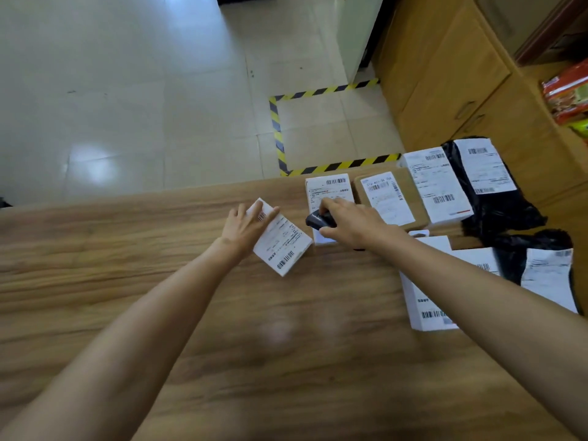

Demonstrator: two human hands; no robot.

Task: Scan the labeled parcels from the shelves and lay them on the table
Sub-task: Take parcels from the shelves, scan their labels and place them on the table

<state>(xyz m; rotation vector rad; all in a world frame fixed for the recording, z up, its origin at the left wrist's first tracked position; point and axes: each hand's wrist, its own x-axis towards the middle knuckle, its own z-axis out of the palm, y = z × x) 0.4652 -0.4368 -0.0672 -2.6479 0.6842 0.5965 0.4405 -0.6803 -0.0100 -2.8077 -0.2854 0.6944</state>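
— Progress?
— Small white labelled box [283, 241] lies on the wood-grain table [191, 313] under my flat left hand [243, 226]; my right hand [351, 224] clenches the black handheld scanner [319, 219]. Other labelled parcels [439, 186] lie alongside. Shelves unseen, remainder unknown.

The right hand [353, 224] hides most of the scanner [319, 220]; the parcel labels [386, 198] blur unreadably.

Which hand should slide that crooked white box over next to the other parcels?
Left. The left hand already rests on the crooked white labelled cardboard box, so it could probably just push it. The right hand is busy gripping the black handheld scanner.
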